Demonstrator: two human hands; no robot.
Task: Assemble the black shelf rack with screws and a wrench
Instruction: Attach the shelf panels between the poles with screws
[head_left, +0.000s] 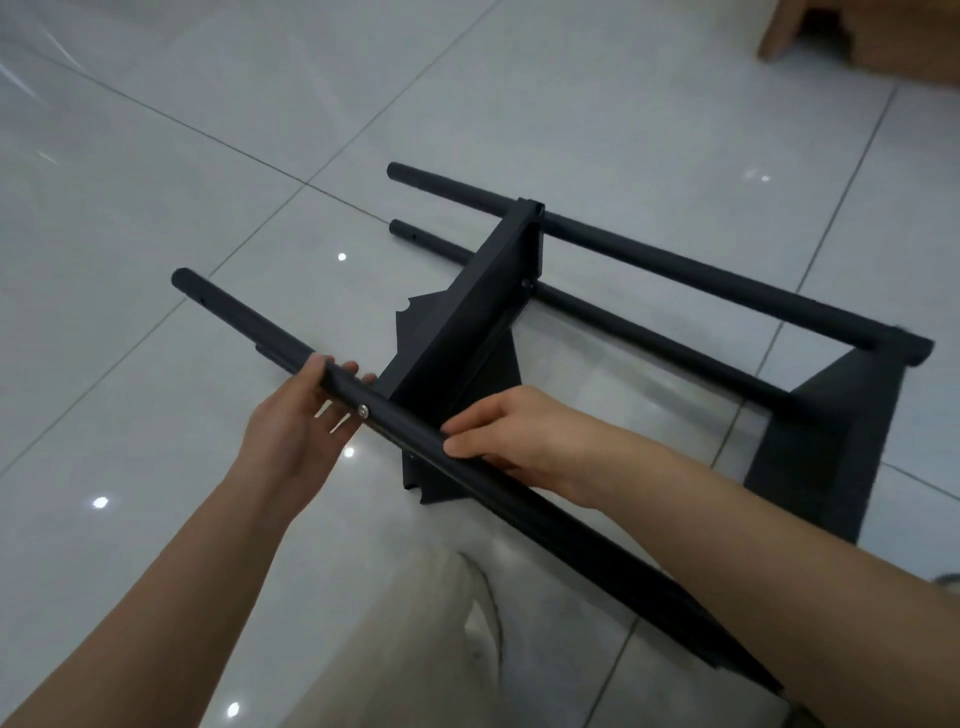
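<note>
Left hand (296, 421): we curl our fingers round the near tube (244, 322) from below, just left of the screw (363, 411).
Screw: silver, seated in that tube between our hands.
Right hand (524, 436): our fingers wrap the same tube.
Shelf rack (467, 312): on its side on the tiled floor (156, 182), middle of it.
Cardboard box (883, 41): floor's far right corner.

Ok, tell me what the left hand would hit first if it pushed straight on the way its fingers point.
The left hand grips the near pole; pushed on past it, up and rightward, its fingertips would probably meet the middle shelf panel first, though depth is unclear.
</note>
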